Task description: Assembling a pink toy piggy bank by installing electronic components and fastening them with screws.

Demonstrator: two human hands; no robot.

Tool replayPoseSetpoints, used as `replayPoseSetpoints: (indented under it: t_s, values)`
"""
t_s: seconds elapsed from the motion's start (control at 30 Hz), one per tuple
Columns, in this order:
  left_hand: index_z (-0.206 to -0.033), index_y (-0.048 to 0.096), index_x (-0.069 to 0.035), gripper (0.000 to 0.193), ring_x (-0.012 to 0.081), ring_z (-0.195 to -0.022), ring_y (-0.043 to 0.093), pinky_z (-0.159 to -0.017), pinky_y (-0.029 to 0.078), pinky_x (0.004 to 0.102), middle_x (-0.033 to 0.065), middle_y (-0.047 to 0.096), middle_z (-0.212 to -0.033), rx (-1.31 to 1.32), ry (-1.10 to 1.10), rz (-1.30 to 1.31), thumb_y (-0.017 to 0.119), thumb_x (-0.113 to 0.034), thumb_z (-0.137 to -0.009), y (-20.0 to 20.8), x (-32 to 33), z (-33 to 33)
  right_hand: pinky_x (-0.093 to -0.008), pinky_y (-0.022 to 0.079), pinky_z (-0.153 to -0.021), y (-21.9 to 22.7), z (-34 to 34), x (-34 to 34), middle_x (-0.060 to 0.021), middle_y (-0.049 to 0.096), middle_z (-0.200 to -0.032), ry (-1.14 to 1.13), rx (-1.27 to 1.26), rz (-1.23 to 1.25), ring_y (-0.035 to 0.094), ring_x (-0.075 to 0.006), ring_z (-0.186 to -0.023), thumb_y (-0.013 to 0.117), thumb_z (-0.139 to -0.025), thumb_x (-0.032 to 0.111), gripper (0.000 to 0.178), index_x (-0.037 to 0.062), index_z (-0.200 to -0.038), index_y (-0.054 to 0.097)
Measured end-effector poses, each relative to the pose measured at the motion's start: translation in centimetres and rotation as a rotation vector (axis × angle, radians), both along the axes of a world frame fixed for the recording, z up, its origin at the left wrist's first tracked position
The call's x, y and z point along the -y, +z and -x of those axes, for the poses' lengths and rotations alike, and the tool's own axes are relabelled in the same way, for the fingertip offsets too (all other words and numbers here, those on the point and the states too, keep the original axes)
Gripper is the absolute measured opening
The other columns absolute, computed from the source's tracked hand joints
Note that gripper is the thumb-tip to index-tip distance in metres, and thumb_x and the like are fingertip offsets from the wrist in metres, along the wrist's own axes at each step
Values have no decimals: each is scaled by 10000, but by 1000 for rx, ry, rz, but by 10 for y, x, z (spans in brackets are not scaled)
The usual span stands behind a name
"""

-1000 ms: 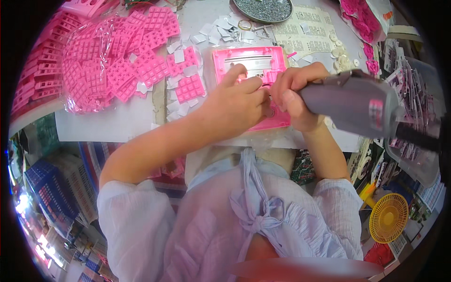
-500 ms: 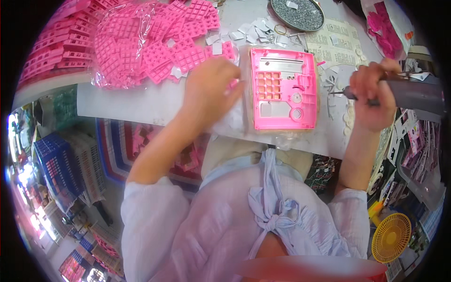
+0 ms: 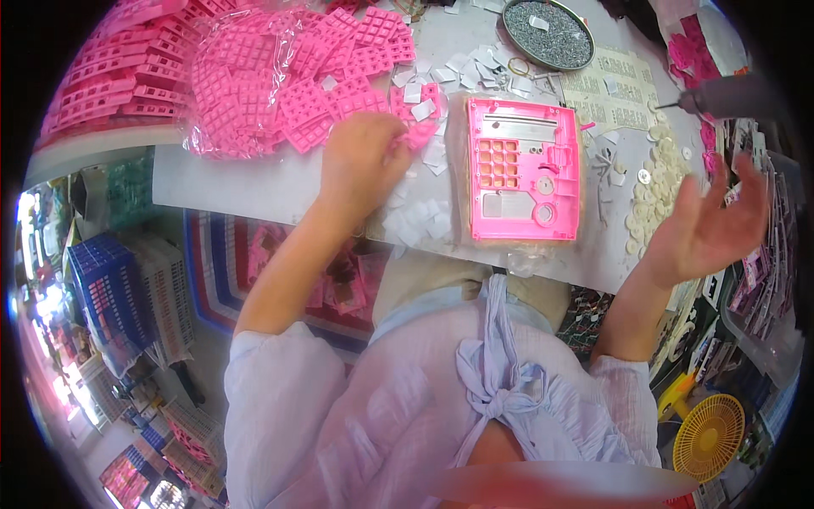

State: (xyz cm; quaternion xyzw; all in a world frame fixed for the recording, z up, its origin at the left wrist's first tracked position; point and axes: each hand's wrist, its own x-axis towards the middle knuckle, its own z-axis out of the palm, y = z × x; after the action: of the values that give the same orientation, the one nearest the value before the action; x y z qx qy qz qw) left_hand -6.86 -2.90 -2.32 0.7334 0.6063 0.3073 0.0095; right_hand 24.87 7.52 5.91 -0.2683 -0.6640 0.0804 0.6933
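My left hand (image 3: 363, 161) is at the near edge of the pink pile, its fingers closed on a small pink plastic piece (image 3: 421, 134) whose shape is partly hidden. To its right lies a pink plastic housing (image 3: 564, 182), open side up on a padded base, with a keypad grid, a silver strip and round openings in it. My right hand (image 3: 712, 222) is raised at the right with fingers spread and nothing in it. Above that hand, apart from it, a dark electric screwdriver (image 3: 725, 97) hangs with its bit pointing left.
Pink grid panels (image 3: 309, 106) are heaped at the back left, partly in clear plastic. A round dish of small metal screws (image 3: 551, 38) stands at the back. White paper bits (image 3: 420, 222) and pale round discs (image 3: 653, 199) lie around the housing. A yellow fan (image 3: 708, 437) is low at right.
My right hand has let go of the electric screwdriver and opened; the screwdriver now hangs higher. My left hand has moved slightly with the pink piece. The whole view has shifted a little.
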Motion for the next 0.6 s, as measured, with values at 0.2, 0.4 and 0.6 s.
replayPoseSetpoints:
  t_s: [0.2, 0.4, 0.6]
  values:
    - [-1073, 673, 4, 231, 173, -873, 661, -792, 520, 334, 76, 707, -982, 920, -132, 558, 706, -75, -858, 29, 16, -51, -379, 482, -938, -6, 48, 25, -154, 649, -1154, 599, 636, 441, 608, -311, -1084, 753, -808, 89, 420, 44, -1213, 652]
    - [-1147, 638, 6, 266, 163, -940, 626, -829, 489, 315, 73, 659, -1045, 745, -142, 471, 649, -3, -882, 38, 32, -63, -330, 514, -726, -17, 33, 0, -79, 717, -888, 875, 838, 764, 652, -204, -820, 719, -833, 35, 157, 28, -990, 732]
    - [-1117, 664, -24, 357, 310, -935, 632, -825, 507, 401, 135, 655, -1077, 369, -281, 93, 702, 5, -763, 14, 22, -69, -384, 517, -749, -59, 57, -16, -93, 693, -872, 641, 820, 498, 630, -269, -827, 739, -843, 142, 147, 51, -954, 709]
